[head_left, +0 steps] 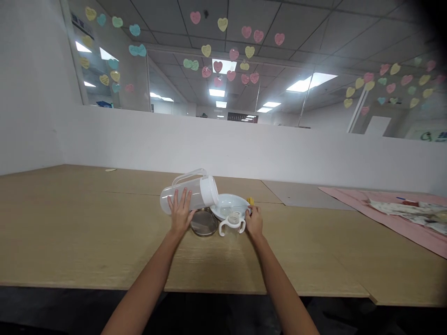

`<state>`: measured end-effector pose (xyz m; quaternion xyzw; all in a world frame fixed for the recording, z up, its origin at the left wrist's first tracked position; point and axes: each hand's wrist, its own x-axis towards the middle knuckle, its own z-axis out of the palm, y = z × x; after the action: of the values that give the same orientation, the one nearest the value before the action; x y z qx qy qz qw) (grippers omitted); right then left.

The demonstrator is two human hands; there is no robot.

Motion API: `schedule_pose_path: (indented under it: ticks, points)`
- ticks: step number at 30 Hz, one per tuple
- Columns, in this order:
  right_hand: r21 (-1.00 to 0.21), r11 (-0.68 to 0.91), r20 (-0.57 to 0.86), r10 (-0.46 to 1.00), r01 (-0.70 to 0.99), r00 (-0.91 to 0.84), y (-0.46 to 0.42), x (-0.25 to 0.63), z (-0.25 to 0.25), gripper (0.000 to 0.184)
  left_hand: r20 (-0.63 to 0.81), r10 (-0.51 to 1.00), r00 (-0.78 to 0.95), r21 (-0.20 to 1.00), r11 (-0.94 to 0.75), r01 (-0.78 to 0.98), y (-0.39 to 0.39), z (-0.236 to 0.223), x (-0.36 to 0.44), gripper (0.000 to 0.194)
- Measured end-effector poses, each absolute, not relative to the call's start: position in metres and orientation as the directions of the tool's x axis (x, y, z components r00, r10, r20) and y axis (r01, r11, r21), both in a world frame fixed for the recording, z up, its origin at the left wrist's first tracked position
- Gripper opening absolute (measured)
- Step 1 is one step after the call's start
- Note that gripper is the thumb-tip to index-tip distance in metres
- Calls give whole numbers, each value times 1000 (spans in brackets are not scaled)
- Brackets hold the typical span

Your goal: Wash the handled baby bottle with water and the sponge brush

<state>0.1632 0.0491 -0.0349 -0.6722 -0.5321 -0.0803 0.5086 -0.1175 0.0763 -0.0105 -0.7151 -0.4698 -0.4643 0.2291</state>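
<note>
A clear plastic pitcher with a white lid and a handle is tipped on its side, its mouth over a white bowl. My left hand grips the pitcher's body from the near side, fingers spread on it. My right hand rests at the bowl's right rim, fingers curled on it. A small clear two-handled cup stands in front of the bowl. A round metal dish lies under the pitcher. Something yellow shows behind my right hand.
The wooden table runs wide, its near edge close to me. A pink cloth with printed fabric and small items lies at the far right. A white partition wall stands behind the table.
</note>
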Motion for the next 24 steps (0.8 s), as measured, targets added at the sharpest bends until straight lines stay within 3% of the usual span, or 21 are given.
schedule_pose_path:
  ticks: [6, 10, 17, 20, 24]
  points:
    - [-598, 73, 643, 638, 798, 424, 50, 163, -35, 30, 886, 459, 70, 165, -452, 876, 74, -10, -117, 65]
    - [-597, 56, 640, 634, 800, 434, 48, 163, -33, 31, 885, 456, -94, 291, -385, 876, 71, -8, -115, 73]
    - [-668, -71, 664, 394, 741, 636, 51, 180, -36, 32, 844, 397, -361, 485, -274, 831, 72, -5, -114, 91]
    - [-670, -225, 556, 478, 707, 680, 52, 185, -40, 32, 815, 418, -401, 534, -271, 801, 73, -6, -114, 96]
    - [-560, -400, 315, 708, 726, 633, 48, 182, -39, 32, 698, 571, -431, 642, -233, 731, 66, -2, -111, 98]
